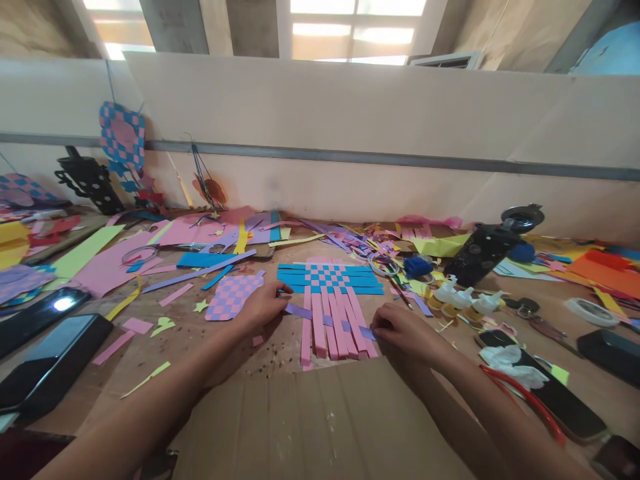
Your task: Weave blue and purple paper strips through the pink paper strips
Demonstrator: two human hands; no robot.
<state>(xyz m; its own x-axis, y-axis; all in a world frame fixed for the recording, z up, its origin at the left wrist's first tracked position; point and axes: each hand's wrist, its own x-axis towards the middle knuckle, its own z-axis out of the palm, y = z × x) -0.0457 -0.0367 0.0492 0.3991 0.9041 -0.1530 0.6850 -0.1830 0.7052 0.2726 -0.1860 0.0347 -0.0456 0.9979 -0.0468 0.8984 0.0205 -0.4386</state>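
In front of me lies a paper weave (327, 277), with blue strips running crosswise through pink ones in a checkered middle. The pink paper strips (319, 327) fan out loosely toward me. A purple paper strip (299, 311) passes over and under them, below the blue rows and slanting down to the right. My left hand (267, 300) is closed at the strip's left end, its fingertips close to the blue edge. At the other end, my right hand (397, 327) pinches the strip between thumb and fingers. A purple-and-pink checkered paper piece (233, 297) lies beside my left hand, partly covered by it.
Brown cardboard (310, 420) lies nearest me. Right are small glue bottles (465, 300), a black tumbler (483, 250), red-handled scissors (530, 400) and a phone (565, 393). Left are dark devices (55, 360). Paper scraps (200, 230) line the back by the wall.
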